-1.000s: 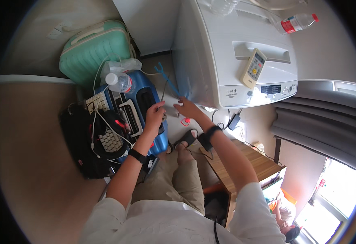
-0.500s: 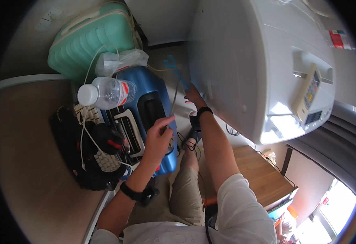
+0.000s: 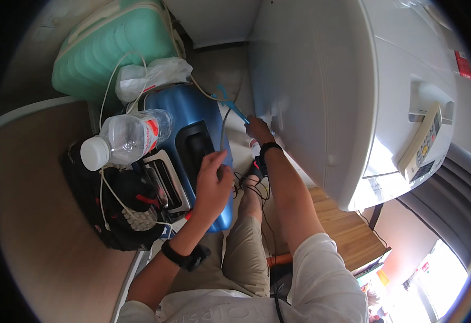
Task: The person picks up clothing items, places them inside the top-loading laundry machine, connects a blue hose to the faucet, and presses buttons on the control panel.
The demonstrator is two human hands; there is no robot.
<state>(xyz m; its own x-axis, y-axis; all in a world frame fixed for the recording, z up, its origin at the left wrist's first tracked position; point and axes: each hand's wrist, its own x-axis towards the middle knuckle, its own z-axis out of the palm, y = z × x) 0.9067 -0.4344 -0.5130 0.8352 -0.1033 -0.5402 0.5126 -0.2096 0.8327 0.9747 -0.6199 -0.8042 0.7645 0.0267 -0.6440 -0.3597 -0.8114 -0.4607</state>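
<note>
Narrow floor [image 3: 239, 135], washer [image 3: 311, 102], blue suitcase [image 3: 177, 107], stick [image 3: 237, 111] in right grip [image 3: 258, 129]

The right arm [image 3: 292, 199] reaches farther out, nearly straight, slanting up and inward from its short sleeve [image 3: 327, 274]. Its wrist, ringed by a dark band [image 3: 270, 148], leads to the right hand [image 3: 259, 128], whose fingers are curled tightly into a grip; shadow hides how each one lies. The left arm [image 3: 190, 231] comes from the lower left, also angled inward, a dark band [image 3: 176, 255] round its wrist. The left hand [image 3: 212, 183] is nearer the body, back and thumb side showing, its fingers [image 3: 212, 159] bent and the thumb [image 3: 226, 175] folded close below them. The two hands stay well apart.
</note>
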